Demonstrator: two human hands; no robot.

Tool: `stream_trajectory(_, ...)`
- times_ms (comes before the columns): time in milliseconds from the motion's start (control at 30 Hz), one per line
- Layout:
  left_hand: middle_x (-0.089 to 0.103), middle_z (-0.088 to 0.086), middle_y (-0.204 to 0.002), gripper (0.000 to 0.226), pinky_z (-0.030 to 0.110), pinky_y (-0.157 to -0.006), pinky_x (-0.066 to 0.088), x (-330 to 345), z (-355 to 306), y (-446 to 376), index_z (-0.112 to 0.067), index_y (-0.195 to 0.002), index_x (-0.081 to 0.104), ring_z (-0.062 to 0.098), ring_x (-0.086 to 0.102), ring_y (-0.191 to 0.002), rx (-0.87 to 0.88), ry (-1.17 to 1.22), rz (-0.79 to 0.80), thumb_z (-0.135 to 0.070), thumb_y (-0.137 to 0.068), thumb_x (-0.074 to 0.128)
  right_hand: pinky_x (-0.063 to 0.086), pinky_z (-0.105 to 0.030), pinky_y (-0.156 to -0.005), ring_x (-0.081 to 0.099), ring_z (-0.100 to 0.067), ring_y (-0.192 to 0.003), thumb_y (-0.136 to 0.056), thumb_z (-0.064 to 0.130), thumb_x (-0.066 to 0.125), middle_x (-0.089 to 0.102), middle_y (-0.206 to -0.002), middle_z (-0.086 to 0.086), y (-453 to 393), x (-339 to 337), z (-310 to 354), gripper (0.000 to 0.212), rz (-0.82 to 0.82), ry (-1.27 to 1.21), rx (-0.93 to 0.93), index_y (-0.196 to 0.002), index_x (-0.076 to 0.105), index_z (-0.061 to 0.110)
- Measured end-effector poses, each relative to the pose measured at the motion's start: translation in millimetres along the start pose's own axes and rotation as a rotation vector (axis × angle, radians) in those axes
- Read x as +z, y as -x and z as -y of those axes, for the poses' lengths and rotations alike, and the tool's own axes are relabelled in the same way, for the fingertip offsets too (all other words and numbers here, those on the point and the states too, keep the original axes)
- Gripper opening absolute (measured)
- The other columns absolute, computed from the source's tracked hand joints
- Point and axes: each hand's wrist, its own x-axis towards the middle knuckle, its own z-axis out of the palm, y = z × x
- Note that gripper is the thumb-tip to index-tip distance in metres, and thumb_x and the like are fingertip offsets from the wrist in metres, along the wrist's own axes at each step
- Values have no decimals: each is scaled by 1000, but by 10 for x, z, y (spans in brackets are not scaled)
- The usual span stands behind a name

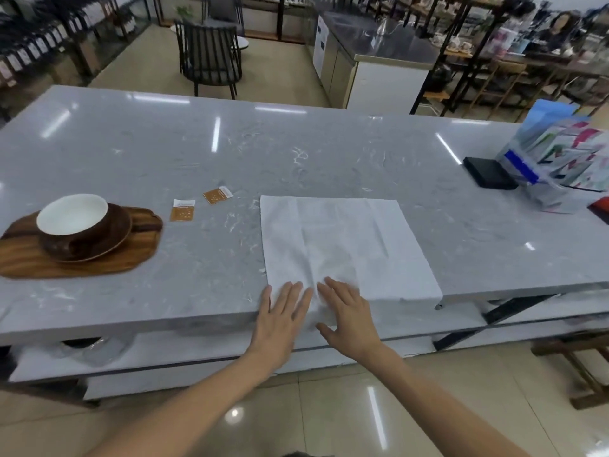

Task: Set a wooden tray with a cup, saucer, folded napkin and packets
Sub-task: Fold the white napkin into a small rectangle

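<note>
Hands lie flat and spread, gripping nothing: left hand (282, 313) and right hand (348, 315) press the near edge of the unfolded white napkin (342, 245) at lower centre. Cup (73, 222) sits on saucer (113, 235) on the wooden tray (138, 255) at left; two packets (182, 210) lie between tray and napkin.

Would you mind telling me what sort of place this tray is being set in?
Probably a café or tea shop: a long marble-look counter, a stainless service counter behind it, and shelves of teaware at the back right.
</note>
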Motion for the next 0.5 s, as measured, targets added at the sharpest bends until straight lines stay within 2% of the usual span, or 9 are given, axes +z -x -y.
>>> stream_trajectory(67,-5,12,-169,110,60,-122,0,54,2,-13,-11,-153,-28,32,-1,-156,-41,-90,24,-23,-92,62,39,-44,-113,33,-27,-150,-84,45,74,31,-166,2,-21,20,-20,82,-2,-16,-37,-156,38,25)
stream_trajectory(100,1,13,-168,111,60,-122,4,61,5,-26,-11,-155,-24,32,5,-155,-60,-118,28,-22,-90,66,40,-45,-113,33,-26,-150,-84,46,74,32,-166,2,-28,31,-41,83,-7,-29,-52,-156,38,24)
stream_trajectory(133,13,14,-166,113,60,-121,12,55,3,-41,-12,-158,-11,32,15,-154,-69,-125,14,-23,-84,73,39,-45,-113,32,-26,-150,-84,46,74,32,-166,2,-28,37,-68,83,-11,-43,-66,-156,38,23)
stream_trajectory(200,47,14,-150,117,57,-114,37,21,3,-63,-15,-155,33,32,46,-140,-61,-77,-11,-25,-55,93,38,-45,-115,30,-24,-152,-86,45,73,31,-166,2,-21,44,-133,83,-15,-76,-97,-157,36,22)
stream_trajectory(233,56,13,-140,118,56,-107,45,-1,12,-58,-16,-147,47,31,55,-130,-43,-60,-30,-22,-40,96,38,-46,-116,30,-23,-153,-86,43,73,31,-166,2,-16,47,-165,83,-20,-95,-116,-157,36,20)
stream_trajectory(267,60,14,-135,117,55,-103,49,-9,24,-56,-15,-142,53,32,60,-125,-21,-50,-58,-18,-33,96,37,-46,-117,29,-22,-153,-86,41,74,32,-165,1,-10,52,-196,83,-28,-112,-134,-157,37,18)
stream_trajectory(433,67,16,-131,97,58,-97,52,-88,145,46,-10,-130,68,35,66,-119,70,93,-189,-7,-37,96,36,-47,-118,30,-20,-153,-85,42,75,34,-164,1,3,100,-268,82,-64,-159,-178,-155,41,17)
stream_trajectory(500,69,14,-127,80,54,-95,54,-136,256,74,-11,-123,72,34,68,-114,126,215,-257,-5,-46,94,36,-49,-117,32,-22,-152,-83,46,77,36,-163,0,-15,115,-271,83,-82,-172,-179,-153,43,17)
